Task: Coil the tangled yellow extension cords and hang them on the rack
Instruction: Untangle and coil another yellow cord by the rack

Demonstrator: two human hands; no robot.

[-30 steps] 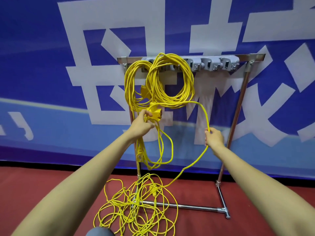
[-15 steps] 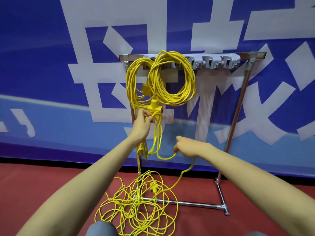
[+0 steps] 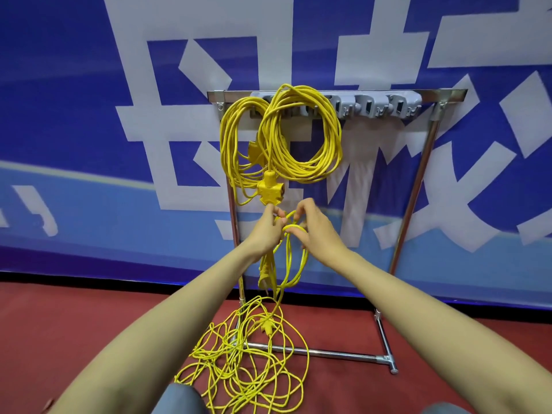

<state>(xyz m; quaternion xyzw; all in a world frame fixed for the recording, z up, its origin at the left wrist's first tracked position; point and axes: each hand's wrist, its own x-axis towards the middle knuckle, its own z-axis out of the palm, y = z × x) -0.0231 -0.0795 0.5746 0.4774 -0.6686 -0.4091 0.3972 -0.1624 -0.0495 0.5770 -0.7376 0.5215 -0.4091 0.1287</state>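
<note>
Nearest, tangled cord (image 3: 245,363) lay heaped on the floor (image 3: 89,324). Mid-coil step: our left hand (image 3: 265,231) & right hand (image 3: 316,231), close together, each pinched the loops (image 3: 294,228). Farther, two coils (image 3: 298,138) hung on the rack (image 3: 448,92). Next, we judged: pull up slack, keep loops even.

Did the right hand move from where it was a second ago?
Yes. The right hand went left, away from the rack's right post, and now meets the left hand on the cord loop under the yellow socket block.
</note>
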